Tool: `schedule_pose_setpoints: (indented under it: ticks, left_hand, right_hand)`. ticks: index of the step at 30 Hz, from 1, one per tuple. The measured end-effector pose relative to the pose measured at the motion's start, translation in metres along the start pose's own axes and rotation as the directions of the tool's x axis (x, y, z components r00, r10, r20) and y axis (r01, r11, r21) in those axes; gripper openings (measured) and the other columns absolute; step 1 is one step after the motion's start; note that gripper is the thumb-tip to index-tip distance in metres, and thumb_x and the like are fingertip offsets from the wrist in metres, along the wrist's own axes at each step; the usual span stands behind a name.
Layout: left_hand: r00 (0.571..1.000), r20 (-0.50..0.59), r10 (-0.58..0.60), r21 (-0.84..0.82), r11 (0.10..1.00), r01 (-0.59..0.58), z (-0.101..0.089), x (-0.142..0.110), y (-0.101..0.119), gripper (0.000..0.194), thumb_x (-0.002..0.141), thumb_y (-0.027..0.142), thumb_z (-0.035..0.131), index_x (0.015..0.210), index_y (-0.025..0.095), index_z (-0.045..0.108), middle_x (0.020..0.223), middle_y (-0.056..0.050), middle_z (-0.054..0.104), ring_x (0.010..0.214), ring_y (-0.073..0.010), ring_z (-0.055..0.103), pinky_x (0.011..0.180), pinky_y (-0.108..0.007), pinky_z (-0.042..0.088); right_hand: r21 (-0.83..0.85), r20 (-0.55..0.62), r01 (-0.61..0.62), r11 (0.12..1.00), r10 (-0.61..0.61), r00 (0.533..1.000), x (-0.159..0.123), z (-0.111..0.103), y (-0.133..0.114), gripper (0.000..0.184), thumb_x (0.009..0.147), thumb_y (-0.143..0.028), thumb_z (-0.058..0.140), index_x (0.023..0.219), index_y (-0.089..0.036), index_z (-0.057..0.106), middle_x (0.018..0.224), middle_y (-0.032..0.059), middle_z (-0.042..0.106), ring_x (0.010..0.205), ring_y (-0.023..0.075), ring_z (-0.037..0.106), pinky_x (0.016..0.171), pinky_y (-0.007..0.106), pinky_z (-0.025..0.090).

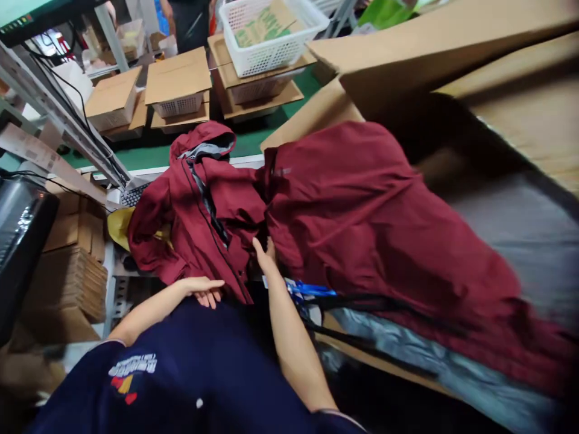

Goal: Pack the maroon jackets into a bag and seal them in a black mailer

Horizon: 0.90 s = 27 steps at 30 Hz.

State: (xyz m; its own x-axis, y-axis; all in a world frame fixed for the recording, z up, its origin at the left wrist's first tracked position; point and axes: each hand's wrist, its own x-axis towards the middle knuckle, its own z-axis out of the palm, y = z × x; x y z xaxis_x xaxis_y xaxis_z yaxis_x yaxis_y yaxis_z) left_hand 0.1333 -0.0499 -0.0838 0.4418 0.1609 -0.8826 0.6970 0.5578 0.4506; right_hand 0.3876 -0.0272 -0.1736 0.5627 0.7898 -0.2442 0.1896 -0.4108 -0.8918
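Note:
A dark red hooded jacket (199, 205) lies in front of me, hood up and zip open, next to a larger heap of dark red garments (362, 223) that spreads to the right. My right hand (265, 253) reaches into the gap between them, its fingers pushed into the fabric and mostly hidden. My left hand (203, 288) rests low against my dark blue shirt, just under the jacket's hem, fingers curled downward. Blue tags or straps (307, 290) lie right of my right forearm.
Large cardboard boxes (429, 54) stand at the back right. Smaller boxes and white perforated baskets (271, 36) sit on a green floor behind. A metal shelf frame (58, 114) with cables and stacked flat cardboard (67, 271) stands at the left. Another person stands at the far top.

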Motion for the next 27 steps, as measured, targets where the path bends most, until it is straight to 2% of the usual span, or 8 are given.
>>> schedule_pose_setpoints:
  ticks: [4,8,12,15,18,21,24,27]
  left_hand:
    - [0.984,0.099,-0.147,-0.219,0.962,0.166,0.019,0.056,-0.025,0.080,0.074,0.092,0.052,0.098,0.017,0.066,0.079,-0.014,0.075,0.063,-0.0231,0.069,0.063,-0.031,0.055]
    - [0.944,0.319,-0.080,-0.577,0.774,0.260,0.040,0.073,-0.021,0.101,0.081,0.095,0.032,0.112,0.004,0.065,0.099,-0.026,0.073,0.087,-0.0323,0.075,0.076,-0.040,0.058]
    - [0.999,0.027,-0.023,-0.942,0.334,0.033,0.060,0.066,-0.011,0.044,0.103,0.050,0.047,0.108,0.011,0.067,0.094,-0.013,0.074,0.077,-0.0193,0.072,0.080,-0.032,0.057]
    - [0.989,-0.140,-0.051,-0.973,0.193,-0.128,0.049,0.040,-0.016,0.018,0.104,0.023,0.049,0.098,0.018,0.065,0.088,-0.002,0.072,0.069,-0.0094,0.066,0.076,-0.020,0.055]
    - [0.980,-0.199,-0.016,-0.980,-0.002,-0.200,0.030,-0.007,-0.036,0.016,0.103,0.017,0.052,0.093,0.017,0.064,0.086,-0.002,0.072,0.071,-0.0086,0.068,0.072,-0.017,0.056]
    - [0.976,-0.212,0.040,-0.961,-0.192,-0.201,0.027,-0.052,-0.059,0.016,0.103,0.015,0.051,0.092,0.014,0.064,0.082,-0.004,0.072,0.071,-0.0108,0.071,0.071,-0.020,0.060]
    - [0.973,-0.211,0.089,-0.959,-0.212,-0.189,0.045,-0.069,-0.069,0.018,0.102,0.011,0.048,0.093,0.013,0.064,0.083,-0.006,0.073,0.077,-0.0143,0.074,0.075,-0.024,0.062]
    - [0.972,-0.230,0.045,-0.969,-0.106,-0.224,0.067,-0.051,-0.059,0.019,0.096,0.003,0.050,0.087,0.013,0.062,0.078,-0.006,0.070,0.074,-0.0151,0.072,0.075,-0.027,0.061]
  right_hand:
    - [-0.042,0.054,0.031,0.999,-0.028,0.998,-0.063,0.003,0.026,0.094,0.061,-0.082,0.065,0.125,-0.013,0.056,0.134,0.0234,0.061,0.123,0.0336,0.058,0.108,0.046,0.046]
    - [-0.137,0.041,-0.043,0.990,0.049,0.998,-0.072,0.028,0.008,0.067,0.064,-0.086,0.057,0.077,-0.020,0.056,0.084,0.0144,0.068,0.087,0.0291,0.062,0.091,0.046,0.051]
    - [-0.089,0.041,-0.063,0.994,0.067,0.997,-0.074,0.014,-0.009,0.059,0.068,-0.080,0.061,0.065,-0.023,0.048,0.064,0.0057,0.059,0.073,0.0239,0.060,0.077,0.040,0.053]
    - [0.135,-0.014,-0.188,0.973,0.192,0.981,-0.103,-0.033,-0.004,0.053,0.080,-0.074,0.056,0.088,-0.022,0.055,0.075,0.0080,0.068,0.074,0.0254,0.068,0.071,0.039,0.058]
    - [0.374,0.039,-0.381,0.846,0.396,0.917,-0.139,-0.075,0.007,0.043,0.092,-0.062,0.050,0.107,-0.021,0.055,0.079,0.0119,0.073,0.071,0.0294,0.074,0.063,0.043,0.062]
    - [0.559,0.215,-0.559,0.613,0.544,0.811,-0.164,-0.079,0.015,0.025,0.094,-0.037,0.051,0.107,-0.017,0.060,0.083,0.0142,0.075,0.077,0.0280,0.077,0.067,0.041,0.065]
    - [0.721,0.317,-0.581,0.377,0.566,0.761,-0.177,-0.050,0.019,0.014,0.089,-0.018,0.049,0.094,-0.018,0.063,0.085,0.0098,0.076,0.085,0.0202,0.076,0.077,0.032,0.065]
    - [0.787,0.293,-0.508,0.350,0.513,0.807,-0.188,-0.025,0.022,0.015,0.081,-0.009,0.052,0.079,-0.022,0.060,0.074,0.0007,0.071,0.072,0.0134,0.072,0.074,0.023,0.063]
